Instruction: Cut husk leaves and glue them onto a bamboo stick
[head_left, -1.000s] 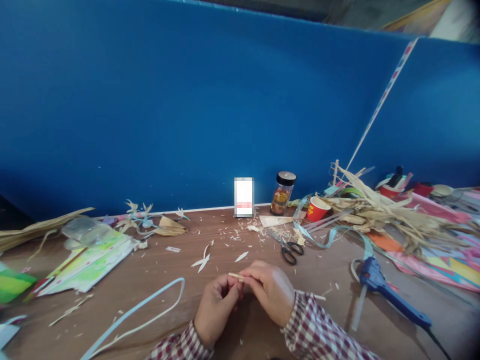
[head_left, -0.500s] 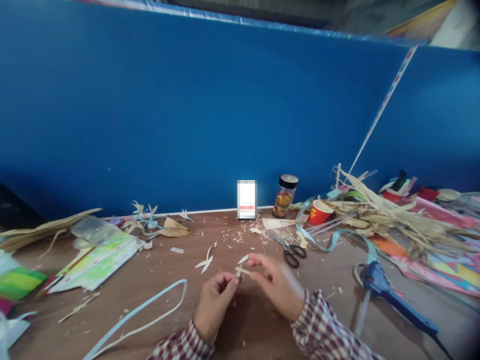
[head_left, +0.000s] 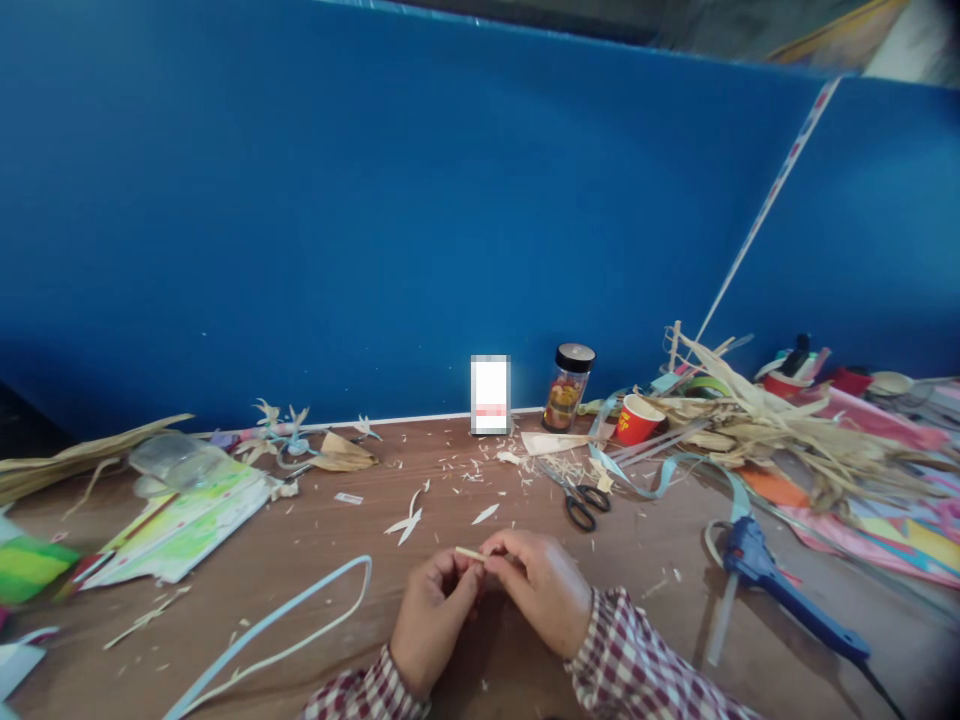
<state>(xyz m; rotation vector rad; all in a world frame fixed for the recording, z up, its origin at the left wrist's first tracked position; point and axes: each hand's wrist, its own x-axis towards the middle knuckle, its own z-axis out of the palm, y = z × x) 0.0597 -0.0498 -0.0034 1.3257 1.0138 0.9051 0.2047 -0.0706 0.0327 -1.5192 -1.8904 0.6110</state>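
My left hand (head_left: 433, 618) and my right hand (head_left: 541, 590) meet low in the middle of the wooden table (head_left: 322, 560). Both pinch a small pale husk strip (head_left: 469, 553), whose tip sticks out to the left above my left fingers. The fingers of both hands are curled and closed round it. Checked red-and-white sleeves cover both wrists.
Black scissors (head_left: 579, 498) lie just beyond my right hand, a blue glue gun (head_left: 772, 584) to the right. A jar (head_left: 568, 387), a red cup (head_left: 637, 419) and a heap of dry husks (head_left: 780, 425) stand by the blue wall. A pale blue ribbon loop (head_left: 285, 625) and paper sheets (head_left: 180, 525) lie left.
Half a second ago my right hand was lifted slightly away with fingers looser. It has come back against my left hand, and both pinch the strip again.
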